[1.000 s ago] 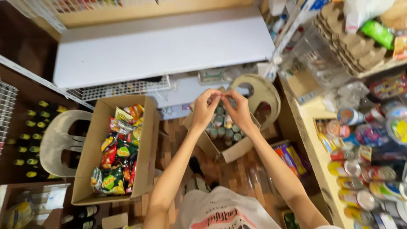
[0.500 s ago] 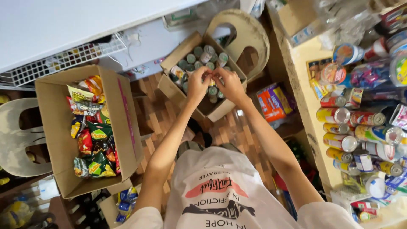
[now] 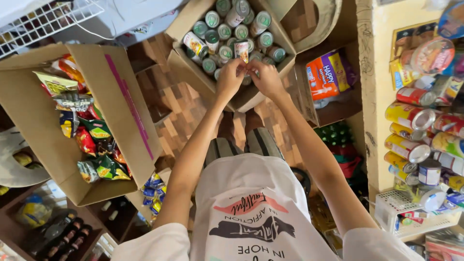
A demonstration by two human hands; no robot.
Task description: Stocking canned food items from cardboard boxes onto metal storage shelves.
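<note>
My left hand [image 3: 228, 79] and my right hand [image 3: 266, 79] meet fingertip to fingertip over an open cardboard box [image 3: 251, 94] on the floor. The box is packed with several small green-topped cans [image 3: 218, 31]. Between the fingertips of both hands stands a small can with a white and red label [image 3: 241, 50], at the near edge of the cans. Both arms reach forward from my white printed shirt [image 3: 251, 212].
A larger open cardboard box [image 3: 123, 101] full of snack packets [image 3: 79, 130] sits to the left. Shelves of tins [image 3: 411, 116] line the right side. An orange packet [image 3: 328, 75] lies right of the can box, and a white wire rack [image 3: 43, 21] is at top left.
The view has tipped down and closed in on the can box. My two hands stay together and now sit lower, at the box's near edge.
</note>
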